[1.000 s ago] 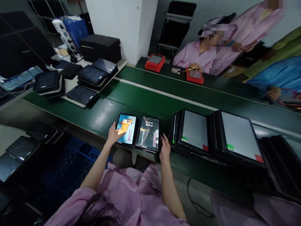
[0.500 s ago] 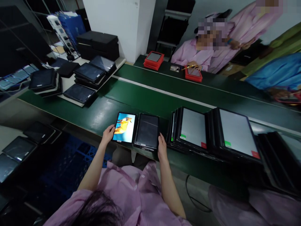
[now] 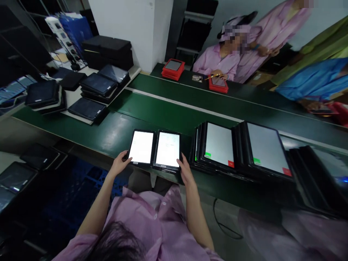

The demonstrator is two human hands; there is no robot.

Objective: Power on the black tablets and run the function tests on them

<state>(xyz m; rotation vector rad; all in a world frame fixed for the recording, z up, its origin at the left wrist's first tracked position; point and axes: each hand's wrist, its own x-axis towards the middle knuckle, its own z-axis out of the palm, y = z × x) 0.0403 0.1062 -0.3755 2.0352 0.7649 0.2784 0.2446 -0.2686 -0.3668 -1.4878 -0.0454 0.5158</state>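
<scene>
Two black-framed tablets lie side by side on the green bench in front of me, both with bright white screens. My left hand (image 3: pixel 120 163) grips the lower left edge of the left tablet (image 3: pixel 141 146), its thumb over the corner of the frame. At the right edge of the right tablet (image 3: pixel 167 148) is my right hand (image 3: pixel 186 168), its thumb on the screen's lower right and the fingers round the side. Faint lines of text show on the right screen, too small to read.
Stacked tablets (image 3: pixel 219 145) with grey screens and green and red patches stand to my right, beside another stack (image 3: pixel 268 148). Dark tablets (image 3: pixel 98 85) are piled at the left. Across the bench (image 3: pixel 163 105), a person works over a red-cased tablet (image 3: pixel 218 84), near a red stack (image 3: pixel 173 69).
The left screen has gone from a fox-like animal picture to white, and the right screen from dark to white. Both thumbs have moved inward onto the tablets. The view has shifted slightly.
</scene>
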